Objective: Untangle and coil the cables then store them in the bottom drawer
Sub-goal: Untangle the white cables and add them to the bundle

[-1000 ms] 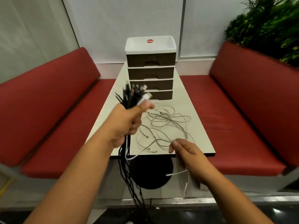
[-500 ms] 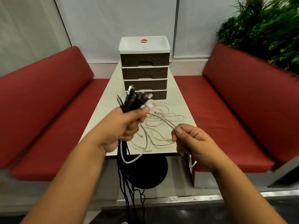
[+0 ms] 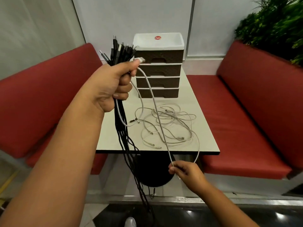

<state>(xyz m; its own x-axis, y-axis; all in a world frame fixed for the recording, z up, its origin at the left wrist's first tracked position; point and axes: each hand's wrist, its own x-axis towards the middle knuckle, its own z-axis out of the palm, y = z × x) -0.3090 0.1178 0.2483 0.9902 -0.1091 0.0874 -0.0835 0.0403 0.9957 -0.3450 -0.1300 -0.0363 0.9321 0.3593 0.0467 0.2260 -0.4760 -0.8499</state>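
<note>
Café booth — red padded benches (image 3: 246, 112) flanking a narrow table (image 3: 201, 128)

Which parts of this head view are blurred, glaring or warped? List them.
Head view: the plant at top right is smeared by motion blur; the floor at the bottom shows bright glare spots; wide-angle warp bends the red benches and swells the near left forearm; the left hand, right hand and white cable stretched between them read fairly sharp.
</note>
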